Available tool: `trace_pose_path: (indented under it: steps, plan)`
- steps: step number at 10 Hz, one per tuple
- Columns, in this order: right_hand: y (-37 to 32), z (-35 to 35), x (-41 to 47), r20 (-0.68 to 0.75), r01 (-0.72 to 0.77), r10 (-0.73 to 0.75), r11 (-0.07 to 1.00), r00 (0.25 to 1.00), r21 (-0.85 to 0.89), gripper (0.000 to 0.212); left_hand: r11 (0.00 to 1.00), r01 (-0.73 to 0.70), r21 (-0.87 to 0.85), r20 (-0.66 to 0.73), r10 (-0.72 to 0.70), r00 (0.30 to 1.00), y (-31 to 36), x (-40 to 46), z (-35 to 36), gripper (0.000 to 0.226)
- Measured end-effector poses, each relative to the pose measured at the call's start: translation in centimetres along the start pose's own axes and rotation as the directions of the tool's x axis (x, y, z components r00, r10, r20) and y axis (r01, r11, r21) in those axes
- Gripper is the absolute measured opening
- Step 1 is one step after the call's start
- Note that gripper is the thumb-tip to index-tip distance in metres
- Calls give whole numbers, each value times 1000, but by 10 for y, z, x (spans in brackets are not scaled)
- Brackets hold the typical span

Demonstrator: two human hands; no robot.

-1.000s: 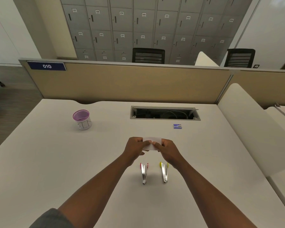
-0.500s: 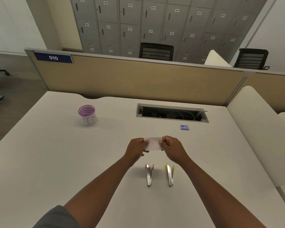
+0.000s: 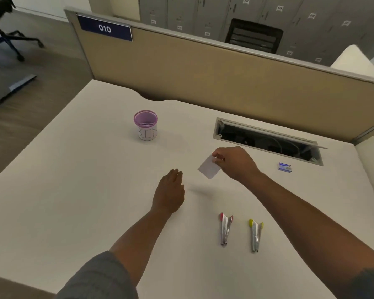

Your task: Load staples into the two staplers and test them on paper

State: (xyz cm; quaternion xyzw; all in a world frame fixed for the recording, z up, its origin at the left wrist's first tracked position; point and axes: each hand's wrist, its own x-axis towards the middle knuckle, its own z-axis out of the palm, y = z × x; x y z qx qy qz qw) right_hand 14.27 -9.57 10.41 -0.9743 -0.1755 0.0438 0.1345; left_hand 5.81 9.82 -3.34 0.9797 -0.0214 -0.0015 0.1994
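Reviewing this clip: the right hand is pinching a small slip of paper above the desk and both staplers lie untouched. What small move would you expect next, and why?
Probably the right hand carries the paper slip leftward to the purple-rimmed cup marked "BIN" and drops it in. The slip is pinched in the air on the side toward that cup, the left hand is open and holds nothing, and the red stapler and yellow stapler lie apart from both hands.

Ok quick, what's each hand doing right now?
Left hand: open, fingers straight, holding nothing.
Right hand: pinching the small piece of paper above the desk.
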Motion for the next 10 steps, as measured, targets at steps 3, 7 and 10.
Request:
trace_pose_path:
  steps: [3, 7, 10]
  plan:
    - [-86, -12, 110, 36, 227, -226, 974, 974, -27, 17, 992, -31, 120, 123, 16, 992, -48, -7, 23, 62]
    - [-165, 19, 206, -175, 323, -358, 925, 917, -198, 27, 996, -40, 83, 61, 35, 998, -55, -8, 21, 62]
    - [-178, 58, 234, -42, 311, -342, 893, 939, -326, 28, 996, -27, 84, 57, 22, 998, -56, -5, 18, 62]
